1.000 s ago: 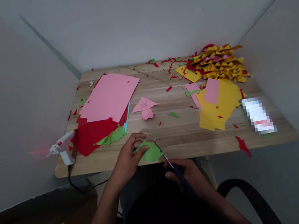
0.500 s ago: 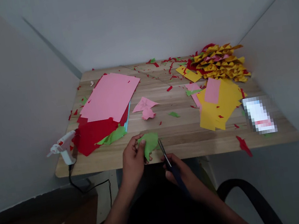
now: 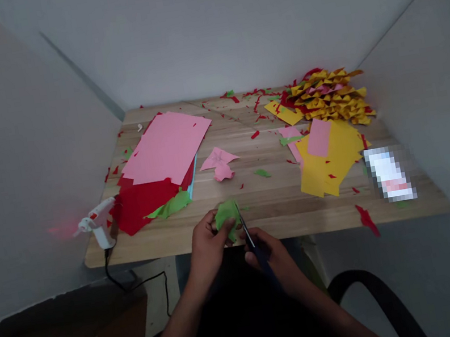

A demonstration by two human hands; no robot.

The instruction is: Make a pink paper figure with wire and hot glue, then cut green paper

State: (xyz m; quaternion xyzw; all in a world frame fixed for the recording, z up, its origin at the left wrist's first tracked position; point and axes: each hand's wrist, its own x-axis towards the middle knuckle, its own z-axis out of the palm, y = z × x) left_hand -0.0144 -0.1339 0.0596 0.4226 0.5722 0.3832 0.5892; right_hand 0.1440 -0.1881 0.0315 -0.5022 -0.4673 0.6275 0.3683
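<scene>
My left hand (image 3: 211, 240) pinches a piece of green paper (image 3: 226, 215) between thumb and fingers, just over the table's front edge. In my right hand (image 3: 271, 253) is a pair of scissors (image 3: 252, 244) with dark handles, the blades pointing away from me. The blades lie along the paper's right edge. My fingers partly cover the handles. Beyond the hands, a pink paper shape with pointed tips (image 3: 218, 157) and a smaller folded pink piece (image 3: 223, 173) lie on the table.
A white glue gun (image 3: 100, 221) with a black cord stands at the left edge. Pink sheets (image 3: 165, 147) overlap red paper (image 3: 142, 205). Yellow sheets (image 3: 327, 163), a pile of folded yellow pieces (image 3: 333, 95) and a blurred-out bright object (image 3: 389, 172) are at the right. Red and green scraps are scattered about.
The green paper has been turned in my left hand and looks smaller. My left hand has shifted right, nearer the scissors. A small green scrap now shows on the table beside the blades.
</scene>
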